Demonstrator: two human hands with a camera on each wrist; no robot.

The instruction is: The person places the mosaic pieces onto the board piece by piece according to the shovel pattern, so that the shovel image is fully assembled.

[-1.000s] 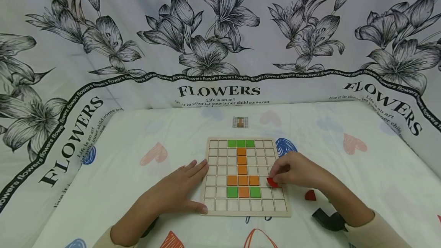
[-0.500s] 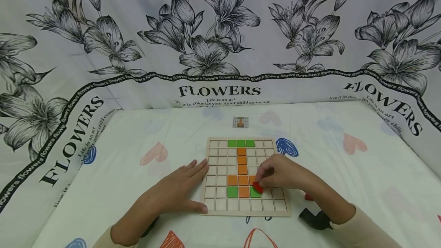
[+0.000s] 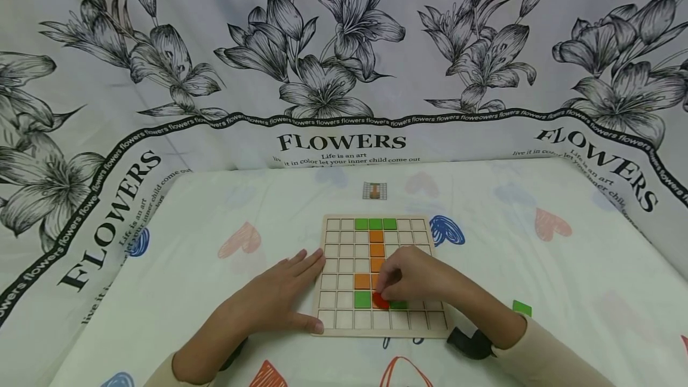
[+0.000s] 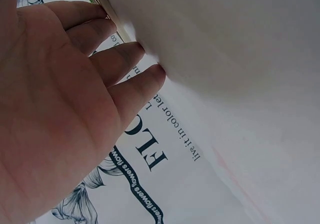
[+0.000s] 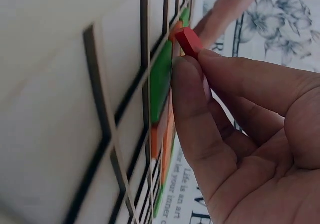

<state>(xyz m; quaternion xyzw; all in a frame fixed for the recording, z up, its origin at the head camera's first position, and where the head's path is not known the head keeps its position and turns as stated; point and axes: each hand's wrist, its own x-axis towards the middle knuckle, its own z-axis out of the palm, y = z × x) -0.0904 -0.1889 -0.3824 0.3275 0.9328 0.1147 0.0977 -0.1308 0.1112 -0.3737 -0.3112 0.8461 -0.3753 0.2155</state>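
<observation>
A wooden grid board [image 3: 381, 334] lies on the cloth, with green tiles [image 3: 375, 224] in its top row and orange tiles [image 3: 377, 250] down the middle. My left hand [image 3: 285, 294] lies along the board's left edge, its extended fingers [image 4: 135, 87] touching the side. Over the lower middle cells, my right hand [image 3: 416, 276] pinches a small red piece [image 3: 381, 301] between thumb and fingers. The right wrist view shows this red piece [image 5: 189, 42] tilted beside the grid, near a green tile [image 5: 160, 82]. My right hand hides some tiles beneath it.
A small card [image 3: 374, 190] with a printed grid pattern lies behind the board. One loose green piece [image 3: 522, 307] is on the cloth, right of my right forearm. A black curved object [image 3: 469, 343] sits at my right wrist. A flower-printed curtain [image 3: 344, 46] hangs behind.
My right hand has moved left across the board, carrying the red piece from the right-hand cells to the lower middle. The forearm now covers the other red piece on the cloth. My left hand stays put.
</observation>
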